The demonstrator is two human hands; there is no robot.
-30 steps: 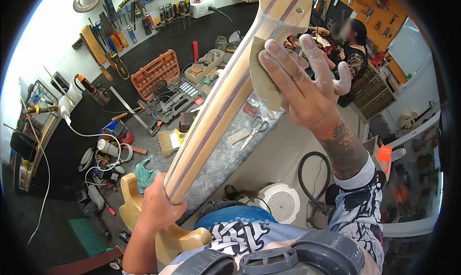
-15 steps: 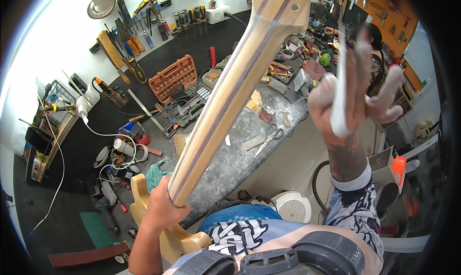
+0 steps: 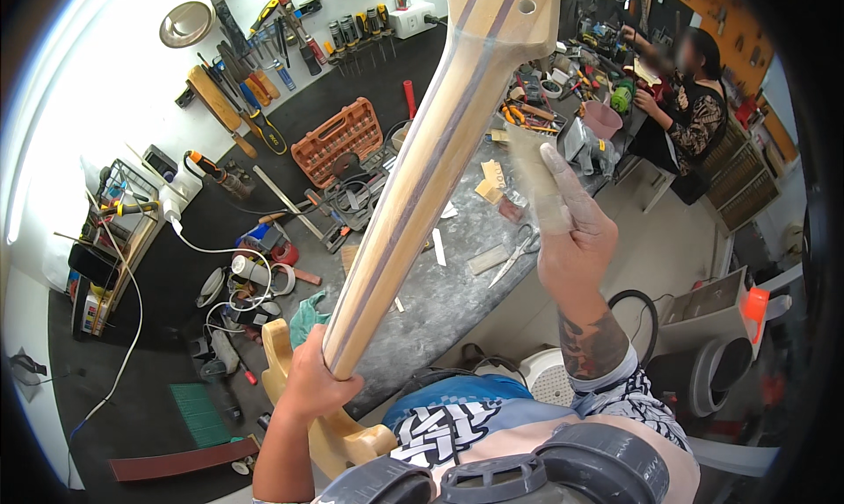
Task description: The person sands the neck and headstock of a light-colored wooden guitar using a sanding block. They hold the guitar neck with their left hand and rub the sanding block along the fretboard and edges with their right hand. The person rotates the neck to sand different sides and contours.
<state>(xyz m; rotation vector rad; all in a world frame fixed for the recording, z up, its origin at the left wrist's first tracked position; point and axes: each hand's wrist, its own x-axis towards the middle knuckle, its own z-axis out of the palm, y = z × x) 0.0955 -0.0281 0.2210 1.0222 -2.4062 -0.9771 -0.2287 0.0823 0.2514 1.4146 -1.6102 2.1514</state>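
Observation:
An unfinished wooden guitar neck [image 3: 422, 187], pale with two darker lengthwise stripes, slants up across the view, its back side showing. Its headstock [image 3: 501, 13], with round holes, reaches the top edge. My left hand [image 3: 309, 379] is wrapped round the neck's lower end, beside the yellowish guitar body [image 3: 278, 363], which lies partly hidden against me. Right of the neck and apart from it, my raised right hand [image 3: 576, 256] has whitish, dusty fingers. They grip a thin, pale piece of sandpaper [image 3: 534, 180], blurred by motion.
Scissors [image 3: 514, 258] and wood scraps lie on the grey workbench [image 3: 422, 315]. Behind stands an orange socket case [image 3: 338, 143]. White cables [image 3: 224, 251] loop among tools at left. A person [image 3: 694, 108] works at the far right. A white stool [image 3: 547, 376] stands below the bench.
My right hand has swung left and closer to the neck, and the sandpaper now shows its face rather than its edge. The view has turned slightly. My left hand keeps its hold.

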